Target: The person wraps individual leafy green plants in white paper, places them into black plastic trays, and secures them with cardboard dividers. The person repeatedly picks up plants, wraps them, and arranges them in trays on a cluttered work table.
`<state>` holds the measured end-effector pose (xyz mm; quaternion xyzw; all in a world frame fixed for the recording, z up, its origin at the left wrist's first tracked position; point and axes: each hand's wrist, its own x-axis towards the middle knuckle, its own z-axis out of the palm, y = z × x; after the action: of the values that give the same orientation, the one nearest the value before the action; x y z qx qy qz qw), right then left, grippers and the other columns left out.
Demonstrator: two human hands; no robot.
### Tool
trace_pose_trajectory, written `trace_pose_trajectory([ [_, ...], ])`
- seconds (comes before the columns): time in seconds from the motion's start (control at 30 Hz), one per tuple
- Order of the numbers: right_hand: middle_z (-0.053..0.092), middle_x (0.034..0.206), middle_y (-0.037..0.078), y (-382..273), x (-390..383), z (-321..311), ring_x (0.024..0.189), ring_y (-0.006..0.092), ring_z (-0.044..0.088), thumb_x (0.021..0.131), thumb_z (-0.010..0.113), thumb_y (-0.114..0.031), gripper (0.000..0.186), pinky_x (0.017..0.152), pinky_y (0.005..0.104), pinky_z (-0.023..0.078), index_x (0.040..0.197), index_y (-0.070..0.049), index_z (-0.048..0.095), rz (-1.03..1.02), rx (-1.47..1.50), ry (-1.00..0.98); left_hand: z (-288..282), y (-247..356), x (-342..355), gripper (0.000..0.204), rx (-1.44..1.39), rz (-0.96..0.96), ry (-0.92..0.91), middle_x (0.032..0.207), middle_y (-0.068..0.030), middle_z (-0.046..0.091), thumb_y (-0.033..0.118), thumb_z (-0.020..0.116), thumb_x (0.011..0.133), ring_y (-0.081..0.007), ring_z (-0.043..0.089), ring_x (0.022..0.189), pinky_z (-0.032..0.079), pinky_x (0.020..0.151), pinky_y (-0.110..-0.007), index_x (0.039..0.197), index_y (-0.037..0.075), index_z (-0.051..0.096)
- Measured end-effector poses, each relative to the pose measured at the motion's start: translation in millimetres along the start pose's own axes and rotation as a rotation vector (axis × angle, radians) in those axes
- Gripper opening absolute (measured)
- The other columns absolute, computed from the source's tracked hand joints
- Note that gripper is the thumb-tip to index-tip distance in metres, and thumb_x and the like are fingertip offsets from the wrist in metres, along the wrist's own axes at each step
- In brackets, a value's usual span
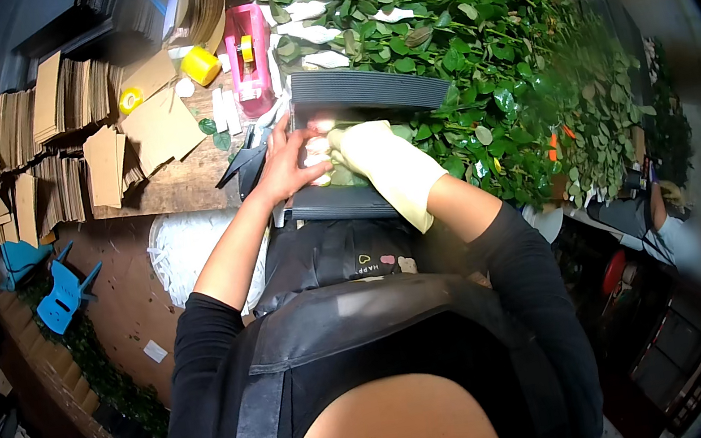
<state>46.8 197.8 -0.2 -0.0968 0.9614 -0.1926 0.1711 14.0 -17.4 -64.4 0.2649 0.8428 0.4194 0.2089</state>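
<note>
In front of me lies a dark corrugated sheet (pixel 367 89), one flap raised on the far side and another part nearest my body. Several pale pinkish-white shapes (pixel 317 147), perhaps flower heads, sit between the flaps. My left hand (pixel 282 170) is bare and rests at their left end, thumb and fingers spread apart. My right hand (pixel 382 160) wears a pale yellow glove; its fingers curl in at the right of the shapes, and what they grip is partly hidden. Leafy green stems (pixel 441 33) with white-wrapped ends (pixel 308 9) lie beyond.
Left of the sheet stands a pink tape dispenser (pixel 252 70), near a yellow tape roll (pixel 201 65). Cardboard pieces (pixel 90 86) stand stacked at the left. Below the table edge are a white-filled basket (pixel 192 252) and a blue chair (pixel 63 296). Another person (pixel 688 236) is at the far right.
</note>
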Motion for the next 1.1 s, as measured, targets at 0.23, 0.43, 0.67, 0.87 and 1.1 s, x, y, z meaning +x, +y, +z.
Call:
trace_pose_trajectory([
  [0.23,0.074,0.088,0.016,-7,-1,1,0.084,0.0341,0.074,0.095,0.061,-0.039,0.032,0.071,0.0497,0.056,0.097,-0.008,0.068,0.061,-0.196,0.054,0,1,1,0.077,-0.022,-0.028,-0.003,0.163,-0.0307,0.016,0.046,0.087,0.075,-0.0478,0.017,0.152,0.021,0.124,-0.053,0.138,0.017,0.056],
  [0.43,0.076,0.094,0.014,1,7,11,0.088,0.033,0.075,0.096,0.052,-0.025,0.024,0.077,0.0488,0.056,0.103,-0.008,0.068,-0.059,-0.131,-0.104,2,-5,1,0.075,0.003,-0.002,0.006,0.163,-0.0312,0.016,0.046,0.087,0.074,-0.0477,0.018,0.152,0.022,0.123,-0.053,0.137,0.018,0.057],
  [0.67,0.076,0.102,0.018,-10,-1,-10,0.095,0.0342,0.074,0.099,0.047,-0.023,0.031,0.081,0.0508,0.056,0.114,-0.005,0.067,0.026,-0.14,-0.194,15,-2,7,0.046,-0.089,-0.081,0.157,0.15,-0.0271,0.037,0.036,0.086,0.081,-0.0417,0.027,0.149,0.026,0.12,-0.048,0.115,0.009,0.073],
  [0.87,0.076,0.101,0.019,-8,5,-30,0.096,0.0348,0.073,0.1,0.049,-0.028,0.034,0.082,0.0492,0.056,0.112,-0.002,0.068,0.171,-0.135,-0.197,19,-6,7,0.042,-0.102,-0.115,0.167,0.161,-0.0244,0.029,0.036,0.086,0.077,-0.0437,0.037,0.14,0.032,0.117,-0.049,0.112,0.016,0.074],
  [1.1,0.072,0.076,0.017,18,2,6,0.071,0.0386,0.071,0.098,0.06,-0.034,0.027,0.068,0.0523,0.055,0.098,-0.007,0.064,-0.092,-0.107,0.137,13,5,15,0.074,-0.169,-0.108,0.176,0.151,-0.0264,0.035,0.034,0.087,0.075,-0.0439,0.032,0.142,0.028,0.119,-0.049,0.135,0.005,0.053],
])
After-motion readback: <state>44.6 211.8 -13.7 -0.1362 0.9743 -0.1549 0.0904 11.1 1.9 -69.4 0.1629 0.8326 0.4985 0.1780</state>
